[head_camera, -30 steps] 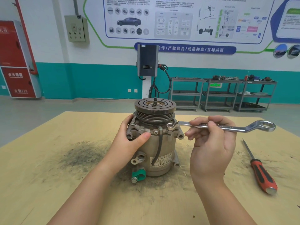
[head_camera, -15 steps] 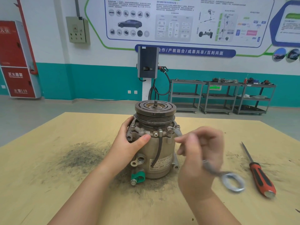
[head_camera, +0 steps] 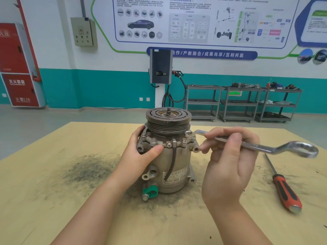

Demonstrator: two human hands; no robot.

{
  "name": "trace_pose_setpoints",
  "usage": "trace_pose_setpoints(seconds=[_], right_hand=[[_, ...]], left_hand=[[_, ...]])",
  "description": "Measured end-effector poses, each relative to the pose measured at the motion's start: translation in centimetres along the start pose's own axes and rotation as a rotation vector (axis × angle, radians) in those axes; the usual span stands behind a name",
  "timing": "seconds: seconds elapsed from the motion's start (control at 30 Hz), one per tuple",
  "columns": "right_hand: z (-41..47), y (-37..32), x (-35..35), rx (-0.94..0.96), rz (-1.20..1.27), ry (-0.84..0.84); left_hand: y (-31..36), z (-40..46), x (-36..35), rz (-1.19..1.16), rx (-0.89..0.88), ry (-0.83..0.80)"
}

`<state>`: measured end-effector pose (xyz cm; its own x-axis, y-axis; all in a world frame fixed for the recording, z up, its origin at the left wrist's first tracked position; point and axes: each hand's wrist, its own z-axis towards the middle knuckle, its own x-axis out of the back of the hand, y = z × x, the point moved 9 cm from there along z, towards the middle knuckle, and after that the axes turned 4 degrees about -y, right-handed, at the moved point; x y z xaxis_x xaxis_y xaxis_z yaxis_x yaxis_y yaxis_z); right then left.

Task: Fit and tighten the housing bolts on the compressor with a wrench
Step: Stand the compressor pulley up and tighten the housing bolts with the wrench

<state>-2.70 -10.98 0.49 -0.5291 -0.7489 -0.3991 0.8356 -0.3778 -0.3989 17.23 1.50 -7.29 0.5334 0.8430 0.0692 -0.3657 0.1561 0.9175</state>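
Writing: I can read "SGMW" on the sticker on the compressor [head_camera: 169, 152], the rest is too small. Red cabinet [head_camera: 19, 68] on the far left ends in "119".
Compressor spot: standing upright mid-table [head_camera: 53, 200], pulley end up, right by a dark smudge of grit.
Left hand [head_camera: 141, 156]: wrapped around the housing just under the flange, thumb pressed across the front.
Right hand [head_camera: 228, 165]: fingers curled round the wrench [head_camera: 265, 147] about mid-shaft.
Wrench: near ring sits on a bolt [head_camera: 188, 133] at the right of the flange, far ring sticks out right.
Other stuff: red-handled screwdriver [head_camera: 284, 191] lying on the table to my right, nobody touching it.
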Motion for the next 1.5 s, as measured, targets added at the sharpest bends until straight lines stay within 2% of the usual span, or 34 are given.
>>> trace_pose_setpoints(seconds=[0.13, 0.4, 0.57, 0.67, 0.8, 1.03, 1.23, 1.33, 1.5], right_hand=[[0.0, 2.3, 1.5, -0.229, 0.145, 0.134], [0.6, 4.5, 1.9, -0.411, 0.240, 0.141], [-0.4, 7.8, 3.1, -0.669, 0.409, 0.320], [-1.6, 8.7, 3.5, -0.708, 0.470, 0.426], [-1.0, 7.9, 3.7, -0.624, 0.372, 0.376], [1.5, 4.1, 1.8, -0.320, 0.079, 0.031], [0.0, 1.9, 1.2, -0.076, -0.104, 0.039], [-1.2, 0.9, -0.1, 0.055, -0.201, -0.041], [-2.5, 0.6, -1.7, 0.089, -0.350, -0.126]], left_hand=[[0.2, -0.1, 0.0, 0.016, -0.007, 0.006], [0.5, -0.3, -0.1, -0.007, -0.004, -0.008], [0.2, -0.2, 0.0, 0.008, -0.005, -0.001], [0.3, -0.2, 0.0, 0.003, -0.004, -0.001], [0.4, -0.4, -0.2, -0.020, -0.002, -0.016], [0.4, -0.2, -0.3, -0.020, 0.005, -0.021], [0.3, -0.2, -0.1, -0.010, -0.001, -0.008], [0.5, -0.3, -0.3, -0.012, -0.001, -0.016], [0.1, -0.1, -0.1, -0.011, -0.001, -0.008]])
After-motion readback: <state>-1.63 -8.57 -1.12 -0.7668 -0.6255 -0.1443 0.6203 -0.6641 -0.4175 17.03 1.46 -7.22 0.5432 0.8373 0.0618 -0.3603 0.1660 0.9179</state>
